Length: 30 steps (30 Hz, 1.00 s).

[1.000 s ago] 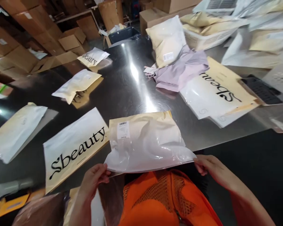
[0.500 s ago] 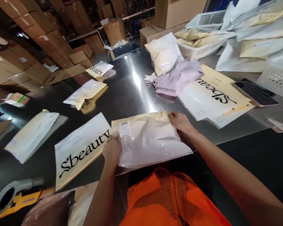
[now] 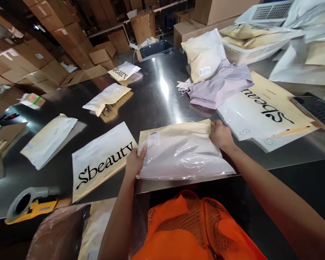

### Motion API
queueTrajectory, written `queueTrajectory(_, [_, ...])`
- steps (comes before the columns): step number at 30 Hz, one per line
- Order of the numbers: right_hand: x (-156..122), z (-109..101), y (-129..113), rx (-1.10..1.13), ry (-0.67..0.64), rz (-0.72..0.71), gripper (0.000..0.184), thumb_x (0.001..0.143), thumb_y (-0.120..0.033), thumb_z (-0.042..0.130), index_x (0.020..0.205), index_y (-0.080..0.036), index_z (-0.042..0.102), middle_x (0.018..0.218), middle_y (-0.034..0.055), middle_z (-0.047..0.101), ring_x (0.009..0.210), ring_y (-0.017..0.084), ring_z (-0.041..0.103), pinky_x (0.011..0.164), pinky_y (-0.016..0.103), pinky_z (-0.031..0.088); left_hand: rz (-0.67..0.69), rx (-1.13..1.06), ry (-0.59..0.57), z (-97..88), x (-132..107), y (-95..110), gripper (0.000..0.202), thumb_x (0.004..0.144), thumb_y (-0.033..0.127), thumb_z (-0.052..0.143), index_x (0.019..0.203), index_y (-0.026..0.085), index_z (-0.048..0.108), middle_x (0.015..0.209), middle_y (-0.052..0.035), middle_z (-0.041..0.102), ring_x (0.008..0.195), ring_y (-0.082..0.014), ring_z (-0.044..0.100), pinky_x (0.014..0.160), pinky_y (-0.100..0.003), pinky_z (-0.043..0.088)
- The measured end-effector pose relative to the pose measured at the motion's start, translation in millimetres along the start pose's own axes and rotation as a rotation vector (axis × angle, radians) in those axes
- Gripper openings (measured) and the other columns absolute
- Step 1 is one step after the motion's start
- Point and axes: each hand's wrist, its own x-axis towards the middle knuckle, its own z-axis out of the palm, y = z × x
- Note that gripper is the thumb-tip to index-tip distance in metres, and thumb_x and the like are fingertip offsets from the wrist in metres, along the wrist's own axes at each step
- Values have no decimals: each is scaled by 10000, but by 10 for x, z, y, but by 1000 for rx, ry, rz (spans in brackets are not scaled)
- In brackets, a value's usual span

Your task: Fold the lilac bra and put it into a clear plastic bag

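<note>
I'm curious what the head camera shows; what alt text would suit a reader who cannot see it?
A person's left hand and right hand grip opposite sides of a filled plastic garment bag lying flat on a shiny steel table. A flat Sbeauty mailer lies beside it, a yellow tape dispenser at near left, and a lilac garment beyond.

Your label (image 3: 153, 138) print is too small to read. The keypad (image 3: 318, 112) runs off the right edge. Your left hand (image 3: 134, 163) hides the bag's (image 3: 184, 155) near corner.
</note>
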Motion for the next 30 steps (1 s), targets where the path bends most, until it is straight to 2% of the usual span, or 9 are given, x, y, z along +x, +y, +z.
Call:
queueTrajectory(4, [-93, -184, -243, -92, 84, -66, 462, 926, -297, 520, 1323, -69, 455, 1235, 245, 532, 1116, 334, 550, 943, 432, 443, 75, -238, -42, 115, -8, -14, 571, 718, 589, 665, 1099, 174, 570, 927, -66, 698, 831, -214, 658, 730, -305, 506])
queueTrajectory(8, [-77, -283, -806, -32, -32, -491, 410, 939, -341, 531, 1271, -103, 558, 1252, 167, 530, 1205, 292, 490, 1062, 414, 394, 202, -449, -88, 166, -59, 57, 582, 679, 477, 749, 1144, 183, 560, 1093, -89, 688, 956, -213, 659, 827, -312, 522])
queueTrajectory(10, [-16, -204, -1178, 24, -228, -621, 417, 979, -391, 483, 1313, -153, 558, 1319, 127, 516, 1194, 242, 516, 1057, 346, 403, 266, -524, -134, 197, -87, 112, 563, 694, 438, 765, 1159, 185, 572, 1075, -80, 695, 936, -209, 660, 818, -310, 523])
queueTrajectory(13, [116, 52, -1672, 1, -461, -632, 410, 996, -438, 469, 1293, -182, 592, 1271, 88, 583, 1088, 186, 588, 929, 237, 448, 315, -470, -170, 246, -141, 173, 517, 742, 441, 738, 1174, 193, 600, 1030, -54, 704, 857, -194, 661, 756, -287, 519])
queueTrajectory(17, [261, 453, -2030, -39, -511, -589, 316, 1013, -336, 415, 1087, -170, 674, 1012, 66, 679, 883, 161, 632, 758, 216, 445, 230, -277, 89, 282, -188, 186, 421, 928, 449, 486, 1225, 169, 591, 929, -70, 691, 785, -193, 648, 735, -317, 507])
queueTrajectory(21, [282, 683, -2184, -29, -404, -569, 275, 1004, -265, 411, 1093, -167, 652, 1084, 91, 656, 1023, 217, 609, 913, 323, 436, 136, -181, 294, 257, -161, 155, 428, 963, 388, 403, 1284, 131, 524, 956, -115, 663, 872, -227, 649, 789, -365, 509])
queueTrajectory(24, [228, 630, -2181, 29, -328, -602, 252, 982, -269, 481, 1193, -186, 592, 1232, 86, 587, 1158, 226, 546, 994, 385, 413, 205, -9, 398, 192, -220, 106, 444, 959, 420, 433, 1288, 134, 513, 1242, -191, 574, 1044, -270, 623, 805, -387, 510])
queueTrajectory(27, [92, 339, -1976, 180, -210, -725, 345, 965, -313, 532, 1292, -202, 511, 1293, 77, 524, 1178, 189, 516, 978, 353, 437, 485, 198, 483, 122, -409, 84, 395, 942, 432, 513, 1214, 150, 563, 1264, -186, 574, 1146, -309, 575, 898, -433, 469])
queueTrajectory(30, [-232, -117, -1610, 452, -24, -907, 216, 937, -265, 563, 1121, -153, 581, 1096, 68, 589, 1014, 153, 566, 875, 289, 476, 886, 358, 320, 119, -623, 168, 400, 887, 463, 615, 1161, 172, 595, 1196, -153, 630, 1166, -339, 550, 929, -467, 420])
